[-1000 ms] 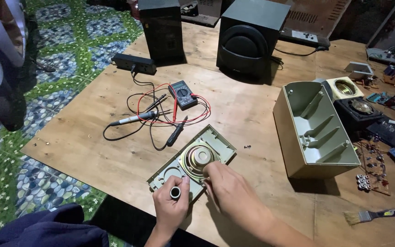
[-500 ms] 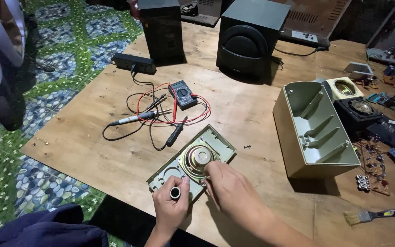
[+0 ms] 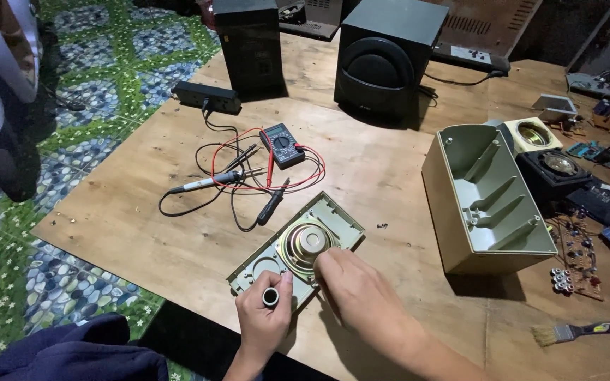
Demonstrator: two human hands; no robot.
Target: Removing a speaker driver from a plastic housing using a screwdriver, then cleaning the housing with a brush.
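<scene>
Nothing shifted since a moment ago; left hand [image 3: 264, 319] still closed round a small dark tube [image 3: 271, 297] at the near end of the pale speaker panel [image 3: 333, 222]; right hand [image 3: 359, 294] still pinching at the speaker cone's [image 3: 307, 243] rim, contents unclear; work paused there. Plywood board [image 3: 142, 233] over pebble-patterned floor [image 3: 8, 282]; multimeter [image 3: 282, 144], empty housing [image 3: 485, 201] further right.

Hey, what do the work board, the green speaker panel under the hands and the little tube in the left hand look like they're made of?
Work board: bare plywood, by its pale grain and stains.
Speaker panel: likely moulded plastic, matt grey-green, with cast ribs and screw posts.
Tube in the left hand: possibly metal, with a shiny rim; too small to be sure.
</scene>
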